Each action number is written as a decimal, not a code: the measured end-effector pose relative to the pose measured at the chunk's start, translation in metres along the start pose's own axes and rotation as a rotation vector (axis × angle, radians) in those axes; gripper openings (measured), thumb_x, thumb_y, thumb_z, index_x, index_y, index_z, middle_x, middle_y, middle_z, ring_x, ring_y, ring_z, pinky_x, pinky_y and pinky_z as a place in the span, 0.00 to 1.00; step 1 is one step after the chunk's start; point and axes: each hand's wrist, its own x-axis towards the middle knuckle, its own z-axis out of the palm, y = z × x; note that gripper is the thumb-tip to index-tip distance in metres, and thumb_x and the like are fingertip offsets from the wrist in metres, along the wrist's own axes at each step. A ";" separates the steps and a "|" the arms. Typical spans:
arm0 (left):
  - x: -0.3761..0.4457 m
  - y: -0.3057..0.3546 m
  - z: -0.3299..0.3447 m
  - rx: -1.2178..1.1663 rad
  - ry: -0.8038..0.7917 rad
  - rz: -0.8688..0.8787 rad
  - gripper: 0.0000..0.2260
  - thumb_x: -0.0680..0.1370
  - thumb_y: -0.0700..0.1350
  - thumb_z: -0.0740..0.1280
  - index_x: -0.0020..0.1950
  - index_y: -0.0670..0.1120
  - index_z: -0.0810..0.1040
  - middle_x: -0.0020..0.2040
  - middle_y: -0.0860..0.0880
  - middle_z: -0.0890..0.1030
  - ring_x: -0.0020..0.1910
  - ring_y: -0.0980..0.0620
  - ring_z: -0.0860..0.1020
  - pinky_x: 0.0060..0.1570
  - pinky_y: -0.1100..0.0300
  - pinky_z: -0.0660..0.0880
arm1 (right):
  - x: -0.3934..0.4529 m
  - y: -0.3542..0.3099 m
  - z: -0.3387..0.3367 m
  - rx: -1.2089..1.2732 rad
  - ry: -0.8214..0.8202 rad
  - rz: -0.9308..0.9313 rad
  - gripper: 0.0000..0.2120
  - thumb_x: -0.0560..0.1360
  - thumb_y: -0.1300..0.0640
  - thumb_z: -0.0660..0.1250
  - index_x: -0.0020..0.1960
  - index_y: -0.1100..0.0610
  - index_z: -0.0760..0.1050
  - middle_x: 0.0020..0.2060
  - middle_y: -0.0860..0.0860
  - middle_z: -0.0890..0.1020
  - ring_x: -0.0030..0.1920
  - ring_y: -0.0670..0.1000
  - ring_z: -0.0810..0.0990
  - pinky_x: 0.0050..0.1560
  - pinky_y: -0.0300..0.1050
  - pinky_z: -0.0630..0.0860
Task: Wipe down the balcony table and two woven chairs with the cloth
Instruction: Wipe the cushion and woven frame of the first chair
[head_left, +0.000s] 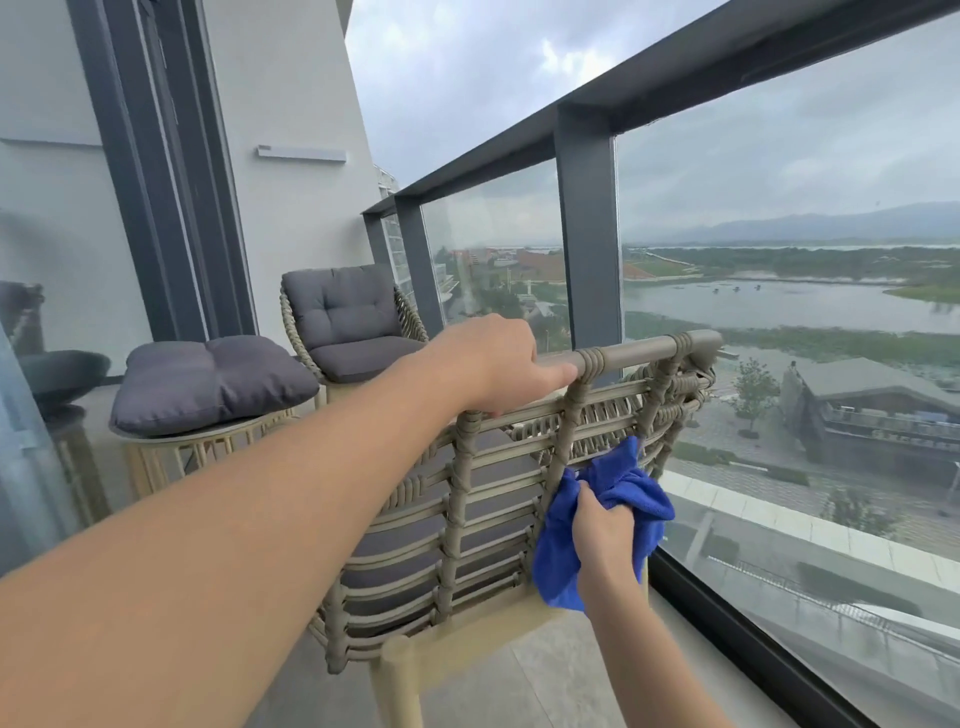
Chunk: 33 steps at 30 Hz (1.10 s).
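Your nearest chair (457, 519) stands beside the railing (587, 228) on your right. The counter (208, 441), bearing a cushion (208, 382), sits left; probably behind it, another chair (348, 322).

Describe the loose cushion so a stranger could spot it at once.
Start at the glass door on the left of the balcony. Beside it stands a small woven table, between the near chair and the far chair. The cushion lies on that tabletop, the only grey cushion not sitting in a chair.
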 end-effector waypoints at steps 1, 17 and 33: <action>0.001 0.001 -0.001 0.007 0.009 0.001 0.30 0.80 0.67 0.56 0.34 0.45 0.78 0.29 0.50 0.83 0.32 0.51 0.81 0.40 0.56 0.78 | -0.009 -0.013 -0.003 -0.006 -0.017 -0.031 0.14 0.83 0.56 0.66 0.66 0.60 0.76 0.51 0.54 0.82 0.51 0.55 0.79 0.52 0.45 0.72; 0.006 -0.005 -0.004 -0.319 -0.279 -0.106 0.26 0.80 0.65 0.62 0.44 0.43 0.84 0.35 0.49 0.86 0.28 0.57 0.78 0.45 0.58 0.75 | -0.036 -0.085 -0.017 0.203 -0.026 -0.389 0.10 0.82 0.64 0.64 0.55 0.48 0.73 0.42 0.47 0.79 0.36 0.38 0.82 0.31 0.32 0.75; 0.009 -0.010 -0.001 -0.295 -0.223 -0.068 0.24 0.80 0.64 0.63 0.42 0.44 0.84 0.34 0.49 0.86 0.26 0.59 0.78 0.45 0.57 0.73 | 0.004 0.042 0.011 0.040 0.111 0.132 0.10 0.82 0.60 0.62 0.43 0.53 0.72 0.40 0.53 0.78 0.44 0.55 0.76 0.53 0.51 0.68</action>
